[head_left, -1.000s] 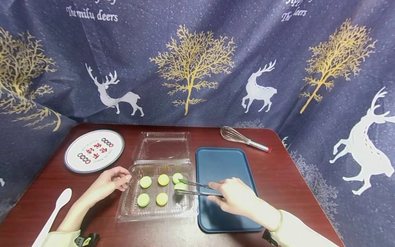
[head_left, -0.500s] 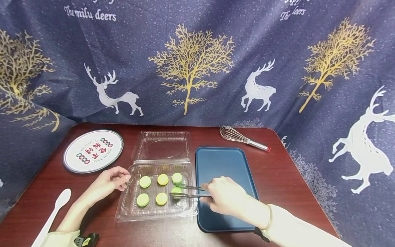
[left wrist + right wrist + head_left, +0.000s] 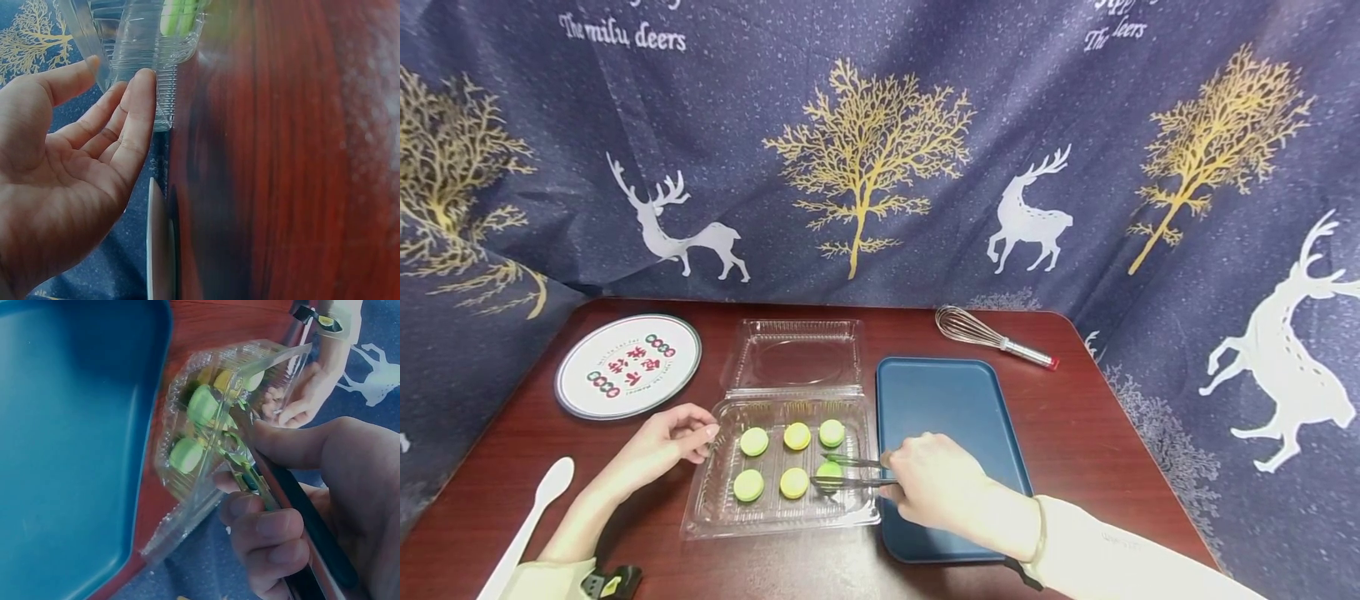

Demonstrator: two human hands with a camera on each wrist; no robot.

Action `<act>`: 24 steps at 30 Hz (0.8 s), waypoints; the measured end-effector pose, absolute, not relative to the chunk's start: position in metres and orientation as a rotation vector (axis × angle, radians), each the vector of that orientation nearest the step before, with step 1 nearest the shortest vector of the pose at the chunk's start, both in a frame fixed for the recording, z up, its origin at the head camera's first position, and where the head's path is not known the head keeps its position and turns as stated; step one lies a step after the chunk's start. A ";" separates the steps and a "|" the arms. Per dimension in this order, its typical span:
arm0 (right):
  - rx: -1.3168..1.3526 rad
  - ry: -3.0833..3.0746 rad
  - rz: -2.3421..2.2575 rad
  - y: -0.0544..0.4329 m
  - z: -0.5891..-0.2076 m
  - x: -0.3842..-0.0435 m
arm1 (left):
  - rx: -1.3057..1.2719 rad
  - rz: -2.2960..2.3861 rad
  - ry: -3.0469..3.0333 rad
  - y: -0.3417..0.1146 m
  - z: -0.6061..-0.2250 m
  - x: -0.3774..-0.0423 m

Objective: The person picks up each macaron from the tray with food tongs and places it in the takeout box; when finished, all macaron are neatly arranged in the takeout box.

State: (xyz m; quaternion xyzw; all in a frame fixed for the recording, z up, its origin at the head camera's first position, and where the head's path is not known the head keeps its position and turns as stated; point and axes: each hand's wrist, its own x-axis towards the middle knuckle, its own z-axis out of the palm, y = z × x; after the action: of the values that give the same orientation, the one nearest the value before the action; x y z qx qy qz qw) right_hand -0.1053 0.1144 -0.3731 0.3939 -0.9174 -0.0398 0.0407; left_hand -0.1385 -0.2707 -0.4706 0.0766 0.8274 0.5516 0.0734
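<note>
A clear plastic container (image 3: pixel 775 523) stands with its lid folded back, holding several green and yellow macarons. My left hand (image 3: pixel 672 440) is at its left side, and the left wrist view has the rim between the thumb and fingertips. From the right, my right hand (image 3: pixel 936 483) grips a pair of tongs (image 3: pixel 275 481) across the container's edge. The tongs' tips lie on either side of a green macaron (image 3: pixel 829 475) in the front right spot; whether they squeeze it cannot be told. Behind it sits another green macaron (image 3: pixel 832 433), beside a yellow macaron (image 3: pixel 797 436).
A blue tray (image 3: pixel 936 400) lies right of the container, under my right hand. Behind it rests a whisk (image 3: pixel 992 337). An oval plate (image 3: pixel 628 367) is at the back left, with a white spoon (image 3: pixel 542 500) in front. A patterned cloth (image 3: pixel 880 167) hangs behind the table.
My right hand has moved left with the tongs. The front right green macaron has shifted forward and left, away from the one behind it. My left hand stays in place.
</note>
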 end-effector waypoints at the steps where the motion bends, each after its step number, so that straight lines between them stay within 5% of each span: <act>1: 1.200 -2.809 -0.135 0.114 -0.373 -0.105 | 0.231 1.657 2.483 -0.271 -0.471 -0.139; 24: 1.128 -2.824 -0.243 0.105 -0.368 -0.098 | 0.228 1.625 2.497 -0.272 -0.469 -0.139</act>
State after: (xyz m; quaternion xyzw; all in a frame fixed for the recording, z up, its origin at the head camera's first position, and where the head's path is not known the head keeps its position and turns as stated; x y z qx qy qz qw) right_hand -0.0985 0.1054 -0.3685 0.3693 -0.9248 -0.0795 0.0454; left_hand -0.1393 -0.2717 -0.4692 0.0760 0.8331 0.5424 0.0767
